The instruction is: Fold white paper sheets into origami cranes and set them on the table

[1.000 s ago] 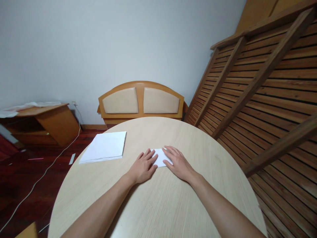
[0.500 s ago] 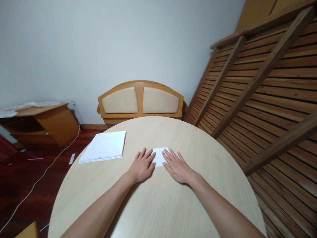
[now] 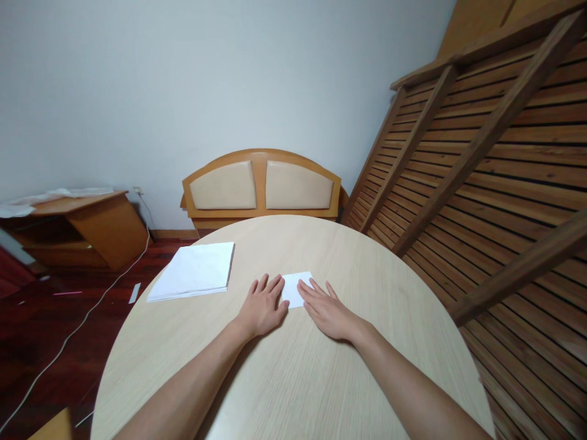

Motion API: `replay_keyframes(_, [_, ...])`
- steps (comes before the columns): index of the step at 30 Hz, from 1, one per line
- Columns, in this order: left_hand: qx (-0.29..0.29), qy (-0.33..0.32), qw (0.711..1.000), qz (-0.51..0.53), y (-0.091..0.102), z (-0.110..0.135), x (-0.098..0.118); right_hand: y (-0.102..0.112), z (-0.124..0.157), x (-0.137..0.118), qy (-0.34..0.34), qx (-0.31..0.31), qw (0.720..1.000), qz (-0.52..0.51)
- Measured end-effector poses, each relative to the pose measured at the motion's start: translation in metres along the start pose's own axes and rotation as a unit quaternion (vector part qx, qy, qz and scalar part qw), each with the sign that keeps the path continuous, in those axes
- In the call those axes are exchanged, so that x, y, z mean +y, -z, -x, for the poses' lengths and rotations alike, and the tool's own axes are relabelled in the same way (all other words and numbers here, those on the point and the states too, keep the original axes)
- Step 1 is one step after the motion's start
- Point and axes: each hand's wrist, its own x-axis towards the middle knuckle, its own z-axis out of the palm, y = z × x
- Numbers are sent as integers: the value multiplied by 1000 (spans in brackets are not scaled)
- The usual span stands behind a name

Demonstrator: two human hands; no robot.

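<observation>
A small white piece of paper (image 3: 293, 289) lies flat near the middle of the round pale wooden table (image 3: 293, 379). My left hand (image 3: 263, 307) rests palm down at its left edge, fingers extended, the thumb at its lower left corner. From the right, my right hand (image 3: 328, 310) lies over the paper's right side with its fingers stretched out and covers part of it. Neither hand grasps anything. To the left on the table sits a stack of larger white paper sheets (image 3: 195, 270).
Beyond the table stands a wooden headboard (image 3: 261, 183) with two padded panels. A slatted wooden frame (image 3: 486, 153) leans along the right. At the left are a low wooden desk (image 3: 105, 226) and a white cable (image 3: 87, 315) on the dark red floor.
My right hand's fingers have shifted slightly left over the paper and drawn closer together. My left hand's index finger has moved back a little toward the paper's edge.
</observation>
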Motion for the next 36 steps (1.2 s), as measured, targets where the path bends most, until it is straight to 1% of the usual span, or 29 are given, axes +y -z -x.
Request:
replay_keyframes(3, [6, 1, 1000, 4, 0, 0, 0, 3, 3, 8, -36, 13, 999, 1])
replay_keyframes(5, [11, 2, 1000, 5, 0, 0, 0, 5, 4, 11, -45, 33, 998, 1])
replay_keyframes(8, [22, 4, 1000, 4, -1, 0, 0, 6, 2, 8, -13, 62, 998, -13])
replay_keyframes(11, [29, 3, 1000, 4, -2, 1, 0, 5, 0, 4, 13, 73, 997, -34])
replay_keyframes(15, [34, -1, 999, 1, -1, 1, 0, 1, -2, 7, 3, 73, 996, -51])
replay_keyframes(18, [37, -16, 999, 4, 2, 0, 2, -1, -3, 8, -1, 83, 995, -52])
replay_keyframes(21, [34, -24, 999, 8, 4, -1, 3, -2, -5, 2, -12, 108, 993, -47])
replay_keyframes(24, [30, -16, 999, 15, 5, -1, 5, -4, -8, -8, -21, 139, 989, -37])
replay_keyframes(26, [28, -11, 999, 18, 5, 0, 6, -6, -10, -12, -28, 148, 988, -29])
replay_keyframes(28, [25, -6, 999, 18, 5, 0, 7, -7, -12, -12, -41, 137, 989, -26])
replay_keyframes(33, [11, 0, 1000, 18, 6, 0, 5, -6, -11, 0, -65, 58, 996, -22])
replay_keyframes(36, [10, 0, 1000, 19, 5, 0, 2, -5, -9, 7, -73, 33, 997, -12])
